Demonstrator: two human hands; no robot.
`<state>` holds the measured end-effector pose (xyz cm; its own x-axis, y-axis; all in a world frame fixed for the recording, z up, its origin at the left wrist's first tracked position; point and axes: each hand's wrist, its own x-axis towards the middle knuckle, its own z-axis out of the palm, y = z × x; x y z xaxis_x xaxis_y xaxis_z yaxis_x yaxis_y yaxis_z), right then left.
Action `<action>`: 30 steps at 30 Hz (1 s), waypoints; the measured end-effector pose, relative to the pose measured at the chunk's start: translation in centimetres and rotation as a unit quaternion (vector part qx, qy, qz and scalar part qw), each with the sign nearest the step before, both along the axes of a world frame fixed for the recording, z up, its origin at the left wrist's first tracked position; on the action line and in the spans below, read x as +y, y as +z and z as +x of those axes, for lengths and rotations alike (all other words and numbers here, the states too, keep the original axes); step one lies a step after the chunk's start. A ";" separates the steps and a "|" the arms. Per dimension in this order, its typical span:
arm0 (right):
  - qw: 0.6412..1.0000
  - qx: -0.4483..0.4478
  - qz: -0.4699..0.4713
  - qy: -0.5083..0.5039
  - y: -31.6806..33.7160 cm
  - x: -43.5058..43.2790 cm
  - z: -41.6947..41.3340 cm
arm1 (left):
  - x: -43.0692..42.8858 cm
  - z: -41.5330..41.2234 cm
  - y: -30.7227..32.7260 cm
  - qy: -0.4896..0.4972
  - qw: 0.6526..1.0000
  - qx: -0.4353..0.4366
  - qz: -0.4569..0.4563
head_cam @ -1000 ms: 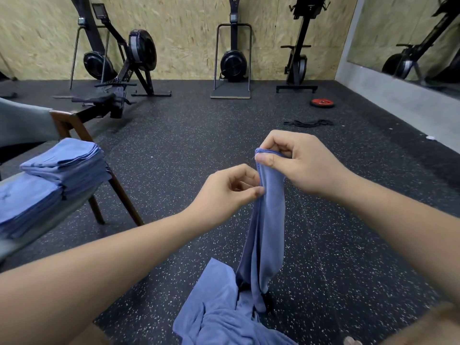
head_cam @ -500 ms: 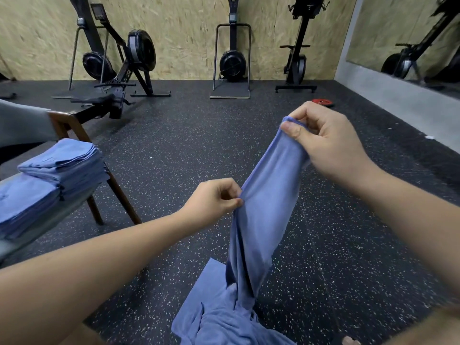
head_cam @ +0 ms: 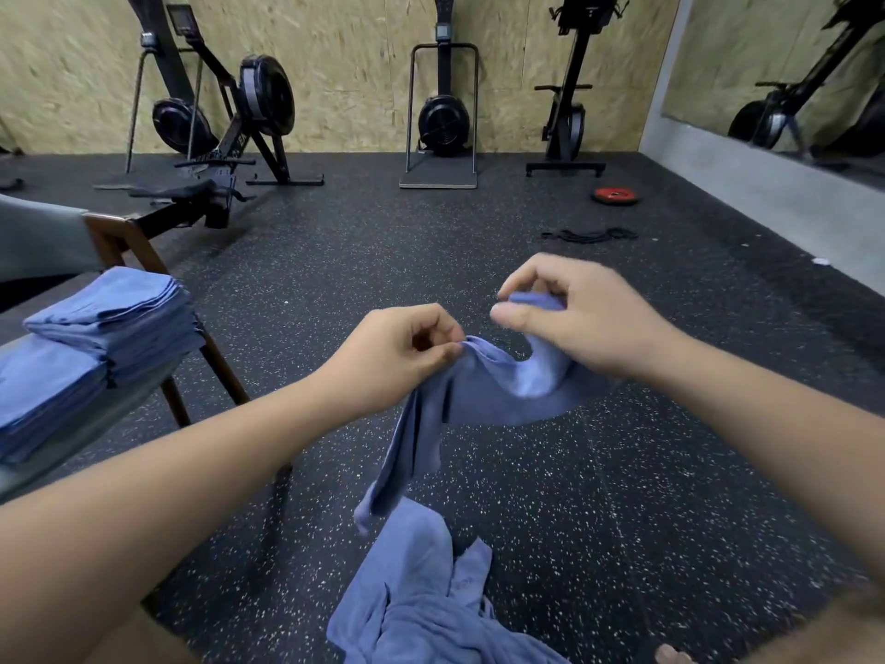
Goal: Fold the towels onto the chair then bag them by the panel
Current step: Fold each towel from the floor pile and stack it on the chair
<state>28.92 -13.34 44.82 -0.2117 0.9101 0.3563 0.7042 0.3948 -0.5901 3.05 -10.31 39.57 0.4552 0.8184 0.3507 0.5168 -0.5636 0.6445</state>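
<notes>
Floor: we see a black rubber floor flecked with white [head_cam: 527,289] running to every wall.
Back wall: pale chipboard panelling [head_cam: 359,64] covers it.
Right wall: a large mirror [head_cam: 766,55] sits above a grey base.
Machines: a black rowing machine with a fan wheel [head_cam: 266,95] and two more black upright fan trainers [head_cam: 443,119] stand along the panelling.
Chair: at our left stands a dark wooden chair with a grey cushioned seat [head_cam: 119,237].
On the chair: two stacks of folded blue towels [head_cam: 119,318] rest side by side on the seat.
On the floor: a loose heap of blue towels [head_cam: 421,591] lies just before us.
Held towel: one blue cloth towel [head_cam: 479,390] hangs in the air above that heap.
Left hand [head_cam: 397,352]: it pinches the towel's top edge between thumb and fingers.
Right hand [head_cam: 589,318]: it pinches the same edge a little higher, near the left hand but apart from it.
Small things: a red weight plate [head_cam: 615,195] and a black coiled cord [head_cam: 589,235] lie by the far right.
Writing: the lettering on the rower's rail is too blurred for us to read.
</notes>
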 end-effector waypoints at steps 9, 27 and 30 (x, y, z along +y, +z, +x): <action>0.984 -0.106 -0.105 0.102 -1.8 -0.6 -2.1 | -2.3 0.5 1.7 -0.060 0.998 0.019 0.002; 0.989 0.001 -0.094 0.114 1.2 -1.2 -1.3 | -2.0 1.6 -2.3 -0.092 0.990 0.097 -0.050; 0.990 0.006 -0.087 0.113 1.4 -1.2 -1.1 | -2.0 1.9 -2.2 -0.095 0.989 0.103 0.040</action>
